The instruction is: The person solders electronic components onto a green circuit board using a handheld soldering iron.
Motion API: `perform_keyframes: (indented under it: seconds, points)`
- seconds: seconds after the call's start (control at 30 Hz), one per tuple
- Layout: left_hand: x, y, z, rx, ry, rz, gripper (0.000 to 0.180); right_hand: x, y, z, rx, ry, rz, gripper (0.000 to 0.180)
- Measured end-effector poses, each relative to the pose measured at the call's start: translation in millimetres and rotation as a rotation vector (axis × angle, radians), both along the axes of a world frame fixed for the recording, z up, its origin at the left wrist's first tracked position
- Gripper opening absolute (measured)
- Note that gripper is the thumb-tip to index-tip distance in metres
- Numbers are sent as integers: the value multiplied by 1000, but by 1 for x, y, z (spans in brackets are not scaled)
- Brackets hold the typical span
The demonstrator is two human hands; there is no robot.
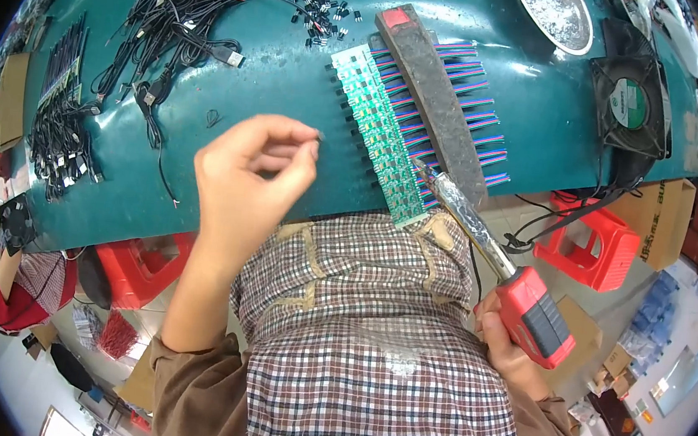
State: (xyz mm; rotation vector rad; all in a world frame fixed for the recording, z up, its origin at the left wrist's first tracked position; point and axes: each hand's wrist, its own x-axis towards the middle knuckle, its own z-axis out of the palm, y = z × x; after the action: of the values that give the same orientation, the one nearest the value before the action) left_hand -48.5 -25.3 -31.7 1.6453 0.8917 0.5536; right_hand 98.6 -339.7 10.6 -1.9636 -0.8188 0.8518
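My right hand (pixel 506 344) grips the red and black handle of a soldering iron (pixel 537 316). The iron's tip points up and left, close to the right edge of a green circuit board panel (pixel 384 133). Left of that panel, my left hand (pixel 244 170) is raised with thumb and forefinger pinched. A tiny bit shows at those fingertips, too small to name. Across rows of thin coloured wires (pixel 486 124) beside the panel lies a long dark bar (pixel 436 100) with a red patch on its end. Small black parts (pixel 356 126) line the panel's left edge.
Bundled black cables (pixel 175 20) and loose small black components (pixel 323 5) lie on the green table (pixel 278 77). More cables (pixel 63 132) are at far left. A metal dish (pixel 557 15) and a fan (pixel 629 102) stand at right. Red stools (pixel 594 250) flank me; another person (pixel 31 292) sits at left.
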Motion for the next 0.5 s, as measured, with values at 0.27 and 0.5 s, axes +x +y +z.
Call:
perform_keyframes:
  seconds: [0.27,0.5]
  points:
    - [5,-49,-6,278,-86,-180,16,2,-8,0,-6,-38,79,21]
    - [11,-56,-14,295,-71,-129,16,6,11,8,67,-160,177,27]
